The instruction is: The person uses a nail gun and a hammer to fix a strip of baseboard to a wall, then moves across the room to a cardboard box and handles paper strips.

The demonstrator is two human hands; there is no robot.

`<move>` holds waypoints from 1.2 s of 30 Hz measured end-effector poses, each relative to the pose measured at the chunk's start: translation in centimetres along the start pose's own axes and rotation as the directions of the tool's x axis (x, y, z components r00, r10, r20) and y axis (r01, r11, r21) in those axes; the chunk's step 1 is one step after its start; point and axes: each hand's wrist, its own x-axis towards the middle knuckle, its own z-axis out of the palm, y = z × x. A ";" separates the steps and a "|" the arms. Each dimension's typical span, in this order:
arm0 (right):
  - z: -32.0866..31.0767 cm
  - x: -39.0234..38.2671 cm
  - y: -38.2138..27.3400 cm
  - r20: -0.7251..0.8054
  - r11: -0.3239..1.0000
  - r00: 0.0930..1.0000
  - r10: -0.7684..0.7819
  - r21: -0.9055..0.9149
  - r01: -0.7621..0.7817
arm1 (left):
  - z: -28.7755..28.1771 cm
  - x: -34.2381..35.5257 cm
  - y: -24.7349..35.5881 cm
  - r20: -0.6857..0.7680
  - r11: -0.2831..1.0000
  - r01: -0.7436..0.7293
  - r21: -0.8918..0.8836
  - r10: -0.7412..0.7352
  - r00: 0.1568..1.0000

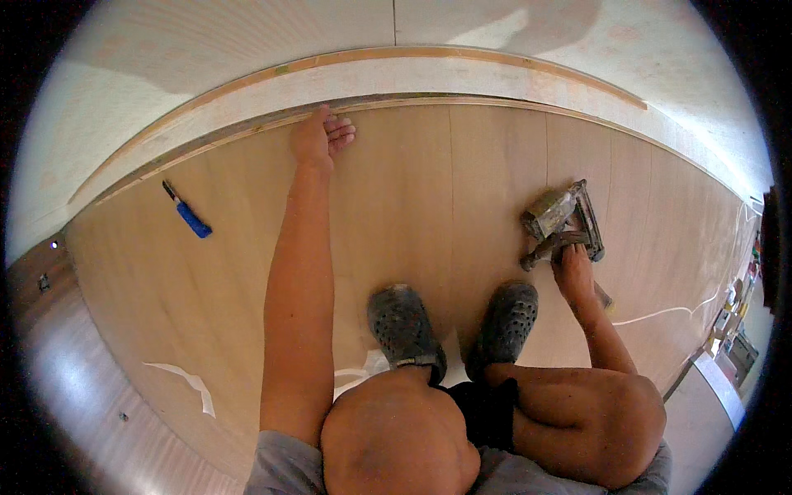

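The left hand [318,140] reaches far out to the long, thin wooden edge [450,101] at the far side of the tan board [495,165]. Its fingers are a bit curled, and I can't tell if they pinch the edge. The right hand [575,268] is closer to the body and is wrapped around the handle of a dusty nail gun [551,214]. The nail gun sits on the board, just past the right hand.

Between the hands is a wide, flat stretch of board with thin lines across it. There is lots of room there to slide a hand sideways. Past the left hand, a white band [412,78] runs along the edge, with a thin brown strip [363,56] on its far side.

To the left of the left hand, a blue knife [190,216] lies on the board. Two dark shoes [404,326] stand nearer the body, between the arms. A white cord [668,310] bends away to the right of the right hand.
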 end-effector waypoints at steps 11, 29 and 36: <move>-1.2 0.4 -1.0 -0.081 0.997 0.996 -0.042 0.054 0.046 | 0.4 -0.1 -0.3 0.024 0.994 -0.108 0.025 0.107 0.994; -6.1 0.9 -4.8 0.127 0.969 0.974 0.186 0.139 -0.203 | 0.7 1.9 -0.6 0.028 0.996 -0.088 0.016 0.087 0.996; -2.5 3.3 -9.8 0.134 0.960 0.986 -0.102 0.274 0.062 | 0.4 1.3 -0.3 -0.007 0.975 -0.185 0.125 0.187 0.982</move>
